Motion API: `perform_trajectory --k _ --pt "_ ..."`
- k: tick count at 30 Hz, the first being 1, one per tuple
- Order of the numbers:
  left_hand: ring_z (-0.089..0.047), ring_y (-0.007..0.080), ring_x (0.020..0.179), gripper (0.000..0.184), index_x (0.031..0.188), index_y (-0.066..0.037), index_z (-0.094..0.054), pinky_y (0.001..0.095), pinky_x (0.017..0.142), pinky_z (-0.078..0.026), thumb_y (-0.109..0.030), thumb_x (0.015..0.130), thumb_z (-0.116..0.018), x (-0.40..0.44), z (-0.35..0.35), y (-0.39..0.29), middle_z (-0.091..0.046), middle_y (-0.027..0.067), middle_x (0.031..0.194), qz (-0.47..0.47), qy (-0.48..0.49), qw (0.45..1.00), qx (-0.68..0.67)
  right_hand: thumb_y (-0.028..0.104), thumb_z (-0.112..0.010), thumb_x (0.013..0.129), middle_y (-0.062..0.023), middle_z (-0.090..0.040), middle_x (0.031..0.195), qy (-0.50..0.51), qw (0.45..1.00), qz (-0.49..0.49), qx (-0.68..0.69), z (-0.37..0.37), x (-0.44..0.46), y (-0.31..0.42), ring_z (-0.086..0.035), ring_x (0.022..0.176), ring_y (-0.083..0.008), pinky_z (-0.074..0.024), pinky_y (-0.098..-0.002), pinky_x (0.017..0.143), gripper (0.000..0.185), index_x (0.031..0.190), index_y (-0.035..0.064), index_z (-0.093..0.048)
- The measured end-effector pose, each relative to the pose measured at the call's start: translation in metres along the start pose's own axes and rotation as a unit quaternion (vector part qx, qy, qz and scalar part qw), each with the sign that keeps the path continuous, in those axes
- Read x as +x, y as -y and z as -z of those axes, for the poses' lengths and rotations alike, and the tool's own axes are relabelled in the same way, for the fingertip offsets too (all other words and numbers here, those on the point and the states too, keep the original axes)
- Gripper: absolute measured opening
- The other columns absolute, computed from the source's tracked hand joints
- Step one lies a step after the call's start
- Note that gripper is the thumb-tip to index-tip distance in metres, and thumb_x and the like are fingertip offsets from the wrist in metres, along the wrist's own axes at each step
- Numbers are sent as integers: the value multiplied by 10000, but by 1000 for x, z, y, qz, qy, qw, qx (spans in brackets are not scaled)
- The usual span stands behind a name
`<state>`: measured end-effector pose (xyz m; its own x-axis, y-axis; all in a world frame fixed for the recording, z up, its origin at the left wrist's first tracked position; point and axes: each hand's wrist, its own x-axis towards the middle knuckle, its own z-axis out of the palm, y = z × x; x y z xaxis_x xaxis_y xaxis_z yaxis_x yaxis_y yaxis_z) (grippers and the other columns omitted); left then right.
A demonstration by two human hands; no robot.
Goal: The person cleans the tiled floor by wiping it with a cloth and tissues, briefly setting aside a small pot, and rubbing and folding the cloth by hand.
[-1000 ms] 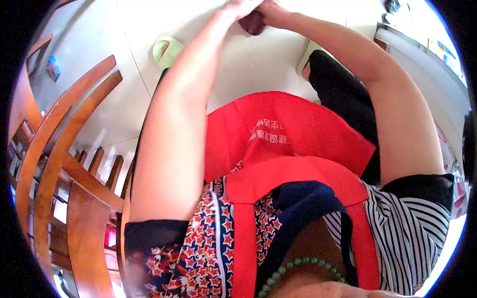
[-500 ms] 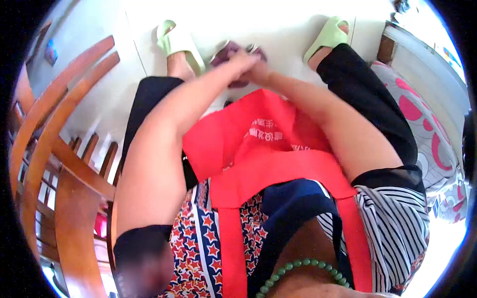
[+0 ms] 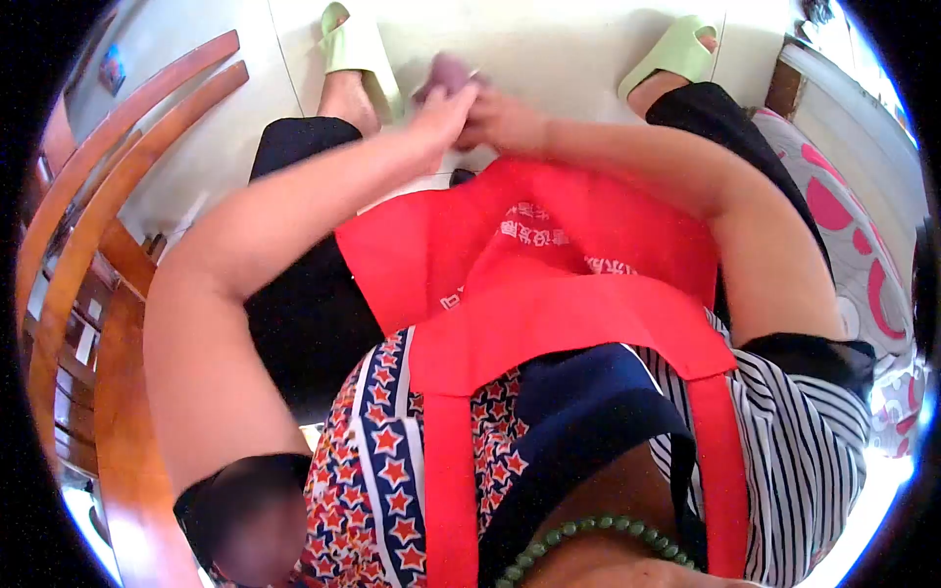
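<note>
A dark purple, soft-looking item (image 3: 450, 74) is bunched between my two hands, out over the floor past the apron; motion blur hides its exact kind. My left hand (image 3: 446, 118) is closed on it from the left side. Pressed close against the left one, my right hand (image 3: 508, 122) has its fingers wrapped around the item's lower right part. Much of the item is covered by the fingers.
A red apron (image 3: 529, 220) with white lettering spreads over my lap. Green slippers (image 3: 676, 61) are on the feet, on a pale tiled floor (image 3: 549, 44). A wooden chair (image 3: 127, 392) stands at left, patterned fabric (image 3: 853, 225) at right.
Both hands have shifted slightly left with the purple item, which is now more bunched up. My left elbow has swung outward to the left, and the view has shifted a little.
</note>
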<state>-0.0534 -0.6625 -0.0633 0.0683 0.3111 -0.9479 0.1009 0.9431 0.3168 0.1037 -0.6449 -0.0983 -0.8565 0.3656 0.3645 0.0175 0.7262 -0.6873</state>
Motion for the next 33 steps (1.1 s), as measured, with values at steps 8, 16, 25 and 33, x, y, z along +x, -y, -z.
perform_trajectory --k 8,16,25,33 --pt "-397 353 1216 780 1375 -51 -279 500 958 -388 -518 807 -539 56 -26 74 -345 193 1374 230 -209 950 -35 358 -568 791 38 -573 1166 214 965 -100 -111 -131 -45 12 -487 1116 -229 -415 -458 859 286 1062 305 -644" --pt "-384 382 1241 754 1360 8 -300 453 996 -389 -415 803 -583 50 -95 -41 -277 243 1400 130 -175 976 4 299 -583 749 107 -512 1181 208 952 -173 -143 2 -89 -29 -407 1160 -238 -402 -500 816 259 980 396 -651" --pt "-369 395 1239 673 1381 -18 -343 439 1038 -310 -345 819 -518 112 -126 -123 -362 242 1353 -250 -112 951 144 208 -631 736 66 -407 1335 260 866 -321 -280 136 -74 -90 -414 1159 -204 -422 -397 821 402 1102 374 -612" --pt "-352 379 1273 662 1367 0 -347 435 1061 -293 -338 828 -529 153 -141 -193 -353 250 1376 -395 -61 893 206 172 -616 742 93 -331 1424 184 841 -382 -336 197 -70 -132 -427 1171 -192 -416 -408 892 503 1197 379 -557"
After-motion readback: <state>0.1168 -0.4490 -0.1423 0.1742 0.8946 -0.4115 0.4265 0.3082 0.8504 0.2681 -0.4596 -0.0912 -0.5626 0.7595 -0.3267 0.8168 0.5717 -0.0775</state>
